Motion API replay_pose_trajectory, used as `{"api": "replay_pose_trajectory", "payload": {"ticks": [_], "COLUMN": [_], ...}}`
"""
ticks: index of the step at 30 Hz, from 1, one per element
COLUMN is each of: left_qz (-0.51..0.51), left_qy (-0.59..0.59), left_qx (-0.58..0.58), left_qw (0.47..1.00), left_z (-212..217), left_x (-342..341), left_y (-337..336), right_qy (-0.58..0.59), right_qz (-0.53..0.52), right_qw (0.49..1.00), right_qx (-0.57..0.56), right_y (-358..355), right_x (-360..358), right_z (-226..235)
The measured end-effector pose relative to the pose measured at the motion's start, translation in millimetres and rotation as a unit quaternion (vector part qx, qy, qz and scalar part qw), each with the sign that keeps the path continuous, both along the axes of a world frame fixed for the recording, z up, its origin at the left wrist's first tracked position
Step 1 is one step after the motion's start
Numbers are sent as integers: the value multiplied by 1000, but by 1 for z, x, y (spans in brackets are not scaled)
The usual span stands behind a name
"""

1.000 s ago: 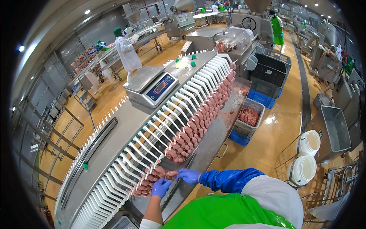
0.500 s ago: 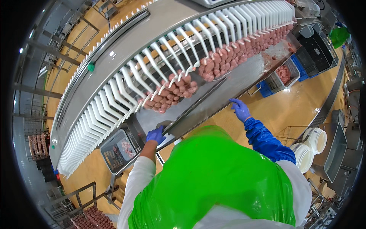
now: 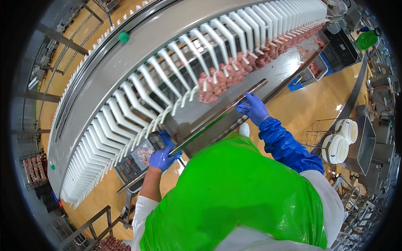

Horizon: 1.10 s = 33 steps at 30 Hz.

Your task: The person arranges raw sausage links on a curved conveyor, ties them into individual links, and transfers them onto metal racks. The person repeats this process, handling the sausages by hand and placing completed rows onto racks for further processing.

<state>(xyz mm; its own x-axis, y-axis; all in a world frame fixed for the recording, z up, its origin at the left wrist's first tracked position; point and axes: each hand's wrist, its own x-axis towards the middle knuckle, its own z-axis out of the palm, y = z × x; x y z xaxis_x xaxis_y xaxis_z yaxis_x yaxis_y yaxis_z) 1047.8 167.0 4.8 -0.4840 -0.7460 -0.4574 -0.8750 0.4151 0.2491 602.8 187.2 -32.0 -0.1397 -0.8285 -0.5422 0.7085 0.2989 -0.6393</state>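
At the far left, well away from the long metal rod [image 3: 217,116], a rack of sausages [image 3: 33,170] stands on the yellow floor [image 3: 96,201]. Nearer, a grey crate [image 3: 134,161] with pieces of meat in it sits just below the rod's lower left end. The left hand [image 3: 162,158], in a blue glove, is clenched around that lower end of the rod. The rod runs slantwise up to the right along the front edge of the steel desk [image 3: 201,113]. Above the rod, a curved row of white plastic fingers [image 3: 167,79] carries hanging pink sausages [image 3: 222,79], which begin above the rod's middle and continue to the right. The right hand [image 3: 252,108], also in a blue glove with a blue sleeve, grasps the rod close to its upper right end. Right of the rod, across the floor, two white buckets [image 3: 341,140] stand beside a metal bin [image 3: 366,144].
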Motion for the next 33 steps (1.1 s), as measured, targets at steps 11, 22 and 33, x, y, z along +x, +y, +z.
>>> {"api": "replay_pose_trajectory", "payload": {"ticks": [11, 22, 33], "left_qz": [166, 111, 144], "left_qy": [-57, 24, 31], "left_qx": [-81, -145, 40], "left_qw": [981, 983, 988], "left_z": [27, 11, 28], "left_x": [233, 184, 67], "left_y": [33, -12, -73], "right_qy": [-124, -40, -117], "right_qz": [168, 72, 83], "right_qw": [977, 997, 989], "right_qx": [40, -7, 32], "right_y": [-54, -87, -86], "right_x": [197, 186, 176], "right_z": [13, 24, 9]}}
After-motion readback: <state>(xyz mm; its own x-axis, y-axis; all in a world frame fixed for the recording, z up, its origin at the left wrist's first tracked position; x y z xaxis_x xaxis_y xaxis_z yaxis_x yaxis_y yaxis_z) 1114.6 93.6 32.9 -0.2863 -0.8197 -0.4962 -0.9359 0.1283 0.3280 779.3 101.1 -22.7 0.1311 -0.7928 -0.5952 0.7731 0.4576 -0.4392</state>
